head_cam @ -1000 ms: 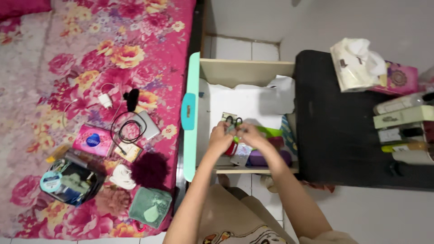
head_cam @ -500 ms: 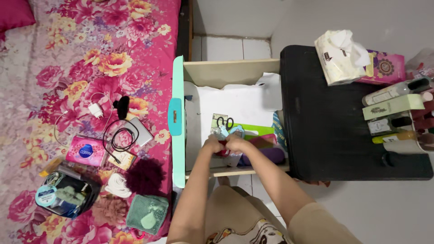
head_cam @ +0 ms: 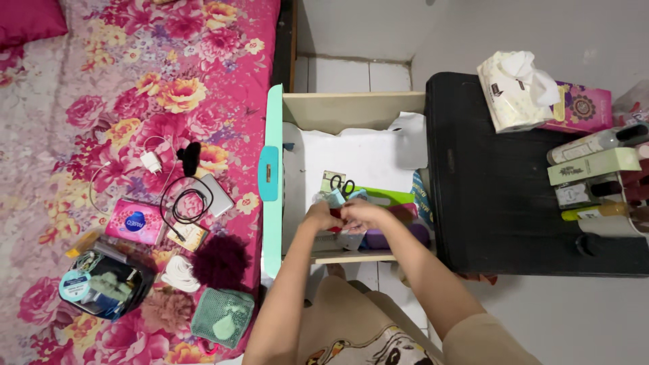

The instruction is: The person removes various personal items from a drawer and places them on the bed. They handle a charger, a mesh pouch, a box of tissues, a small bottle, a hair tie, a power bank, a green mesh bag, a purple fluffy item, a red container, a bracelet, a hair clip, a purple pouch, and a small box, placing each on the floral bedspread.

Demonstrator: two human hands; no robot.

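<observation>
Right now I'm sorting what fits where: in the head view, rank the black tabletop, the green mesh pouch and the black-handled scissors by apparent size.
1. Black tabletop
2. Green mesh pouch
3. Black-handled scissors, smallest, in the open drawer

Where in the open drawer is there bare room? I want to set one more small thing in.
The drawer is free in its far half: white liner between the back wall and the black scissors. The near half is crowded, with the left hand and right hand over a green case and purple pouch.

Drawer point(head_cam: 351, 108) holds scissors point(head_cam: 344, 185), probably pouches.
</observation>
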